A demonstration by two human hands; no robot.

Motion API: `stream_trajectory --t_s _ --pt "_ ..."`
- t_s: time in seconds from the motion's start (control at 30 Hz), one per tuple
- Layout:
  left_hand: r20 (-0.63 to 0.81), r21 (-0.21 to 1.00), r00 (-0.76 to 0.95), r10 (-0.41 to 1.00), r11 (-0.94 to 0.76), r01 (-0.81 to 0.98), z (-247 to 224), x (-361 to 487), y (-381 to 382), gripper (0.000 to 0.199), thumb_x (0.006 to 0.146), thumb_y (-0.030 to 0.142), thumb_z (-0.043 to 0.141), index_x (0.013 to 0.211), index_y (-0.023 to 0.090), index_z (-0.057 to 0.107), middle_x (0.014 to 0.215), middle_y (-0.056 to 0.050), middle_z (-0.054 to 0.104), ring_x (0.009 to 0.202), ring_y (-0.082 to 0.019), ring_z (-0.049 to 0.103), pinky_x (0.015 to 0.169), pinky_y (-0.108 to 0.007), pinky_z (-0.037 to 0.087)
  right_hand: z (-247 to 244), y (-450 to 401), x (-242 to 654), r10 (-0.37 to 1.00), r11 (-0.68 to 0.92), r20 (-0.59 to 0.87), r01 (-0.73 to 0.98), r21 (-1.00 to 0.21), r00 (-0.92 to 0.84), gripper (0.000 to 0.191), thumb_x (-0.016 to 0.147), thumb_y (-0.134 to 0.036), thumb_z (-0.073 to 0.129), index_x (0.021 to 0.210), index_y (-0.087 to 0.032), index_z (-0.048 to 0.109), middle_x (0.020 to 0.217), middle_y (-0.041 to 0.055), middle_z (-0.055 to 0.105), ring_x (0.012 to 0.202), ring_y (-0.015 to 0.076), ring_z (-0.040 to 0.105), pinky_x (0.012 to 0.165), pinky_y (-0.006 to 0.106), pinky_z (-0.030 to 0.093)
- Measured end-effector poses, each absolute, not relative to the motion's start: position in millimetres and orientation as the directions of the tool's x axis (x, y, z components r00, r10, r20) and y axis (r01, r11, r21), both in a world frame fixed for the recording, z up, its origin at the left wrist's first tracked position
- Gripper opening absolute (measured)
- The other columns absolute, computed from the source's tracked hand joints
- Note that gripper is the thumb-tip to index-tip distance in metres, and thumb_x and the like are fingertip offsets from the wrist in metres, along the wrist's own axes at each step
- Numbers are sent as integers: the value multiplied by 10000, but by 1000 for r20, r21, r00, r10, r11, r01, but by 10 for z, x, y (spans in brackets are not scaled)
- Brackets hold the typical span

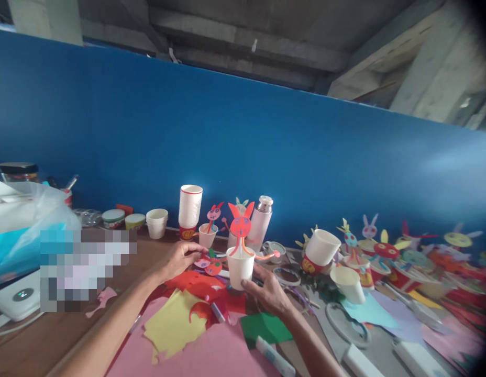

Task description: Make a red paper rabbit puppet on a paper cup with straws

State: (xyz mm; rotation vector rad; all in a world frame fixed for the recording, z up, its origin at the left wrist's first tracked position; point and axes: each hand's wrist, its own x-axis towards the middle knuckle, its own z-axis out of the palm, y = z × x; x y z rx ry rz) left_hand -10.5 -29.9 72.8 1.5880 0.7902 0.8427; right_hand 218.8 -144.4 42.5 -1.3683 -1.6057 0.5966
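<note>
My right hand (272,290) grips a white paper cup (240,272), thumb on its front and fingers at its side. A red paper rabbit head (240,226) with pointed ears stands above the cup on a thin stem, and orange strip arms stretch out over the rim. My left hand (186,256) is left of the cup, fingers loosely bent and apart, apparently holding nothing. Close to its fingertips lie small paper cutouts (211,266) in red, pink and green. Behind them stands another cup puppet (207,236) with a pink head.
Yellow sheets (176,319), a green sheet (264,330) and a glue stick (275,356) lie in front. A cup stack (190,207) and white flask (262,222) stand at the blue partition (235,125). Rolls of tape (347,324) and several finished puppets (388,251) are to the right.
</note>
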Motion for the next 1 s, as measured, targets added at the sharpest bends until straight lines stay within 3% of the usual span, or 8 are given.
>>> stream_trajectory --t_s 0.17,0.3,0.73,1.0 --pt "137 965 542 829 -235 116 725 -132 -274 210 610 263 648 793 175 699 810 -33 690 720 -181 597 571 -198 424 433 -1447 2196 943 281 332 501 -819 13 419 708 -400 581 1060 -174 605 958 45 650 877 258 566 791 343 436" --pt "164 941 610 775 -309 139 736 -167 -256 228 651 292 617 835 185 699 768 -31 685 640 -161 590 538 -197 410 434 -1447 2200 941 287 339 499 -818 14 412 712 -391 582 1060 -171 603 986 52 642 896 260 561 804 347 429" --pt "176 860 653 737 -438 262 802 -193 -298 211 712 336 556 721 159 671 661 -24 635 606 -144 543 537 -198 386 401 -1439 2195 948 270 319 548 -792 -7 380 732 -349 587 1073 -182 577 1023 43 622 943 238 543 835 319 406" --pt "172 762 699 694 -544 352 758 -183 -260 251 722 359 507 713 143 634 724 -21 631 721 -159 556 676 -225 406 387 -1439 2200 945 261 326 601 -755 -1 370 723 -345 597 1051 -173 582 961 47 629 900 230 555 815 317 421"
